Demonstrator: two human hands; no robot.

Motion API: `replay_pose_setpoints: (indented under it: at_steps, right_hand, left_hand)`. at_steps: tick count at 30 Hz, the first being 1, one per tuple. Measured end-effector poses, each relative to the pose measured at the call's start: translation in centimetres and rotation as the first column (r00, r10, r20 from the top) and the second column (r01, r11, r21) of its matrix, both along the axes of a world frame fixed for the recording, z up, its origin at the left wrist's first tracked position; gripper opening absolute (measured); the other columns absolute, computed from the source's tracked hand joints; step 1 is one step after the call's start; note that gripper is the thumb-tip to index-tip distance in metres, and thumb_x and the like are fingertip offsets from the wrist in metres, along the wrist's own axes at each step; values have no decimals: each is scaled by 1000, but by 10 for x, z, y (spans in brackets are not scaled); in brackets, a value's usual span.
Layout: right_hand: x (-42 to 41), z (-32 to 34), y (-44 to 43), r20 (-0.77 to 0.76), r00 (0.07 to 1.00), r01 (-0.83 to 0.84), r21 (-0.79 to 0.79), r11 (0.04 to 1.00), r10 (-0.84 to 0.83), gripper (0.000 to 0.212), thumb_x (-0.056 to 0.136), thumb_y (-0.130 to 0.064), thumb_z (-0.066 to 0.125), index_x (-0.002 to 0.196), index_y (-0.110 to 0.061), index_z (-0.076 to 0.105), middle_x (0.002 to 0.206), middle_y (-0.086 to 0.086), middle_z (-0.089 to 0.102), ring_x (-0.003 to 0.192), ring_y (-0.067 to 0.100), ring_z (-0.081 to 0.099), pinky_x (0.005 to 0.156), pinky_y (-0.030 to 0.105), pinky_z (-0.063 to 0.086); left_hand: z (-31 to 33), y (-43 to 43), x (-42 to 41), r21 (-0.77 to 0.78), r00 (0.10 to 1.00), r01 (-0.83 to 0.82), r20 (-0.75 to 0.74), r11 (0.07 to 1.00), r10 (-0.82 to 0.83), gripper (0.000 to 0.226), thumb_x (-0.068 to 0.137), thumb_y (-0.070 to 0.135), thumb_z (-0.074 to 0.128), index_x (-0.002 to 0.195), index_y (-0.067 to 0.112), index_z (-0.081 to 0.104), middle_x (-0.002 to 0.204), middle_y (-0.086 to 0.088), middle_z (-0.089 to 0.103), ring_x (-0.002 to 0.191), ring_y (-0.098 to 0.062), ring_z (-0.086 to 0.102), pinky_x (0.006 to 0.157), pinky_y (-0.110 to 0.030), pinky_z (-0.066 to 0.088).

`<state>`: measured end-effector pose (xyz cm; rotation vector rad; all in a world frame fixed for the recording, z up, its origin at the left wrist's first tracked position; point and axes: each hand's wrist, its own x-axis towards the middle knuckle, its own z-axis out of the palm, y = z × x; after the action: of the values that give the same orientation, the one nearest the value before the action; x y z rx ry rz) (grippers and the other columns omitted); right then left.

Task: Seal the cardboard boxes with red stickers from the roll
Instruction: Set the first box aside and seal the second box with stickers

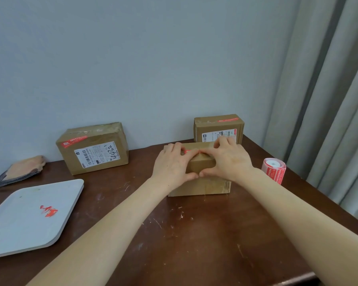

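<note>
Home room, plain wall, grey curtains, scratched wooden table

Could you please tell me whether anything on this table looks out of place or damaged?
Only small things: crumpled red sticker scraps lie on the white tray, pale scratches mark the table near the middle box, and the sticker roll stands close to the right edge.

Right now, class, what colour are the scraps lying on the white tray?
Red; the scraps lie on the tray, clearest in the head view.
</note>
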<state>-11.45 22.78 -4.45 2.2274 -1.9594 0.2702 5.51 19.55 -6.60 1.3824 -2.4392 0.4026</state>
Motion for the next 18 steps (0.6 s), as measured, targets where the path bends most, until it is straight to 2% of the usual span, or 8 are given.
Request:
replay_pose_setpoints:
  at_steps: [4,8,18]
  right_hand:
    - [-1,0,-1,42,999,7,14,1000,-7,71,73,-70,61,136,-40,47,122,3,43,116,23,39,91,35,41]
    - [-5,-2,1,131,991,38,-9,999,-37,70,68,-66,68,125,-27,56,120,-2,46,115,18,40,82,33,47]
    - [-8,-1,0,187,981,53,14,998,-55,71,66,-64,71,122,-22,56,119,-3,47,115,17,41,84,34,47]
  left_hand:
    - [-1,0,2,25,1000,7,-22,1000,-6,71,80,61,57,142,37,33,131,1,41,120,-20,37,92,-30,41]
    - [0,0,10,87,996,30,-90,996,-22,68,81,53,62,140,27,41,132,5,42,122,-15,38,90,-31,47]
    - [3,2,12,120,989,23,-147,992,-6,66,78,48,68,132,15,50,130,2,46,121,-14,40,96,-29,42]
